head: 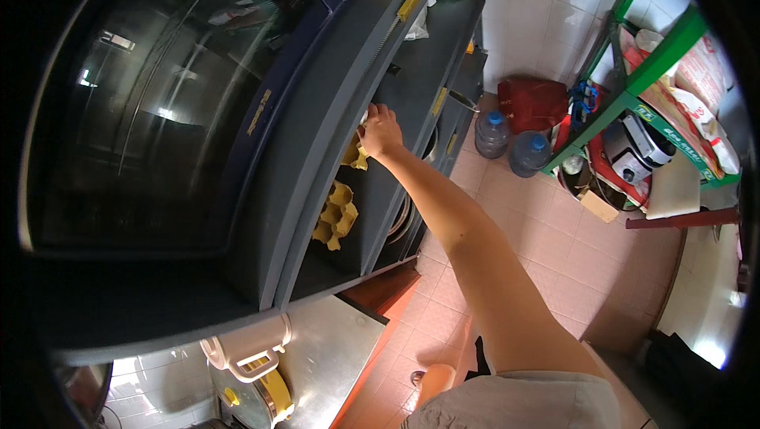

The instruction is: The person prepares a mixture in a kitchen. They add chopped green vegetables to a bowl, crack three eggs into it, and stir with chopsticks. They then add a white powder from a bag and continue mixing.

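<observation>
My right hand [381, 132] reaches into a dark grey metal shelf unit [409, 108], its fingers curled over the edge of a shelf bay. A small pale thing [364, 117] shows at the fingertips, mostly hidden, so I cannot tell whether it is gripped. Just below the thumb is a yellowish pulp egg carton [355, 156], partly covered by the shelf edge. A second piece of egg carton [337, 215], with bare cups, lies in the same bay nearer to me. My left hand is out of view.
A glass-fronted countertop oven [160, 102] stands on top of the unit. Below left, a pink kettle [249, 343] sits on a steel counter [326, 346]. Two water jugs [529, 153] stand on the tiled floor [552, 233]. A green rack [665, 52] holds bags and an appliance [632, 147].
</observation>
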Available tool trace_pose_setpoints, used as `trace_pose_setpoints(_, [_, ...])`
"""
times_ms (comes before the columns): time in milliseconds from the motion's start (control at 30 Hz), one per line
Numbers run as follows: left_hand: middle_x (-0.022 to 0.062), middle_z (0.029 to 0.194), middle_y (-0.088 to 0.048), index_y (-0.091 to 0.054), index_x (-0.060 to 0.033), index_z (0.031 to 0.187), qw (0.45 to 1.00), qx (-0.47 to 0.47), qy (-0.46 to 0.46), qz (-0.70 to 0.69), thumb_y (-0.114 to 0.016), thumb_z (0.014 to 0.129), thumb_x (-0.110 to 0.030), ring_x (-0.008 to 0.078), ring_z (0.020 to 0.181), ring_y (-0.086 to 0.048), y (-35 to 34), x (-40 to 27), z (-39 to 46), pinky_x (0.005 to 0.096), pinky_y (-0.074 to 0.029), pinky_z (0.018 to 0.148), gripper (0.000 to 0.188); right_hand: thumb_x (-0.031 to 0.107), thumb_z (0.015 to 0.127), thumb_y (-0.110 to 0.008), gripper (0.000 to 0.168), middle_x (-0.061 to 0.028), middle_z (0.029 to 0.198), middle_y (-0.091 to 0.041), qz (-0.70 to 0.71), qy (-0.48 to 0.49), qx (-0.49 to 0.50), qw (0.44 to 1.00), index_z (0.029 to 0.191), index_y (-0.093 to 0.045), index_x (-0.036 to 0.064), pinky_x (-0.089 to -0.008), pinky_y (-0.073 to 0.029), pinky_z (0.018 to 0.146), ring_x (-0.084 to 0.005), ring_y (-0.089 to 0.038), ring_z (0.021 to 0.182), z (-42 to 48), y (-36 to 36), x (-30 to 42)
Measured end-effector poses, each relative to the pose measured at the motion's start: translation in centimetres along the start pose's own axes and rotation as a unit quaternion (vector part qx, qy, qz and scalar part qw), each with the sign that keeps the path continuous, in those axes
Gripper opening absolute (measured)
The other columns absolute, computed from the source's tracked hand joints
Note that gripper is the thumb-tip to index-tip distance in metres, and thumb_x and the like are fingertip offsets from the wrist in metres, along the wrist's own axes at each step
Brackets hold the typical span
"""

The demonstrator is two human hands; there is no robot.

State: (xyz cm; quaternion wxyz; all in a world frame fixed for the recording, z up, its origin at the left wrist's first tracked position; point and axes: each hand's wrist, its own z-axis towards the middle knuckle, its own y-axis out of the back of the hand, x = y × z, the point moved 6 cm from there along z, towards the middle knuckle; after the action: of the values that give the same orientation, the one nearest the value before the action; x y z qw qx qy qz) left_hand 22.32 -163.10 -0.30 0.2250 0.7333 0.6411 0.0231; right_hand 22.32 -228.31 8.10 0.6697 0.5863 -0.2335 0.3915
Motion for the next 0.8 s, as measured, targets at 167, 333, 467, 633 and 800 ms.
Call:
trace_pose_setpoints(167, [0.017, 0.106, -0.065, -0.062, -0.0008, 0.112, 0.999, -0.012, 0.034, -0.009, -0.063, 0.094, -0.029, 0.0322, 0.095, -0.064, -0.1, -1.4, -0.3, 0.0415, -0.052, 0.079, 0.034, 0.011, 0.089, -0.055, 0.029, -0.0148, 0.119, -0.056, -0.073, -0.033, 0.074, 0.994, 0.117, -0.059, 0.005, -0.0429, -0.051, 0.088, -0.0337, -0.057, 0.11, 3.4, -3.0, -1.5])
trace_pose_setpoints(333, [0.0167, 0.106, -0.066, -0.062, -0.0007, 0.112, 0.998, -0.014, 0.058, -0.025, -0.063, 0.094, -0.029, 0.0318, 0.094, -0.065, -1.0, -0.9, -0.8, 0.0413, -0.052, 0.079, 0.034, 0.011, 0.089, -0.053, 0.022, -0.014, 0.11, -0.06, -0.079, -0.016, 0.044, 0.996, 0.108, -0.063, 0.005, -0.0435, -0.051, 0.086, -0.0332, -0.062, 0.101, 4.7, -4.0, -1.9])
trace_pose_setpoints(467, [0.0165, 0.106, -0.066, -0.062, -0.0006, 0.112, 0.997, -0.015, 0.065, -0.039, -0.064, 0.093, -0.029, 0.0314, 0.094, -0.065, -1.5, -0.1, -1.4, 0.0412, -0.053, 0.078, 0.034, 0.022, 0.076, -0.076, 0.034, -0.0126, 0.103, -0.064, -0.061, 0.09, -0.006, 0.994, 0.104, -0.062, 0.006, -0.0421, -0.052, 0.083, -0.0306, -0.065, 0.097, 5.1, -3.3, -1.8])
trace_pose_setpoints(633, [0.0163, 0.105, -0.066, -0.062, -0.0004, 0.112, 0.996, -0.018, 0.059, -0.062, -0.064, 0.093, -0.029, 0.031, 0.093, -0.065, -2.3, 1.4, -2.3, 0.041, -0.053, 0.078, 0.035, 0.021, 0.075, -0.082, 0.04, -0.0104, 0.099, -0.068, 0.294, 0.015, -0.082, 0.952, 0.103, -0.059, 0.005, -0.0338, -0.054, 0.076, -0.0234, -0.068, 0.087, 0.4, 1.3, -2.9])
trace_pose_setpoints(800, [0.016, 0.105, -0.067, -0.062, -0.0003, 0.112, 0.996, -0.026, 0.034, -0.082, -0.065, 0.093, -0.03, 0.0306, 0.092, -0.066, -3.7, 3.9, -4.5, 0.0409, -0.053, 0.077, 0.035, 0.023, 0.097, -0.062, 0.028, -0.0084, 0.106, -0.067, 0.66, -0.251, 0.093, 0.702, 0.117, -0.056, 0.004, -0.0309, -0.055, 0.081, -0.0207, -0.066, 0.09, -12.7, 5.7, -3.2])
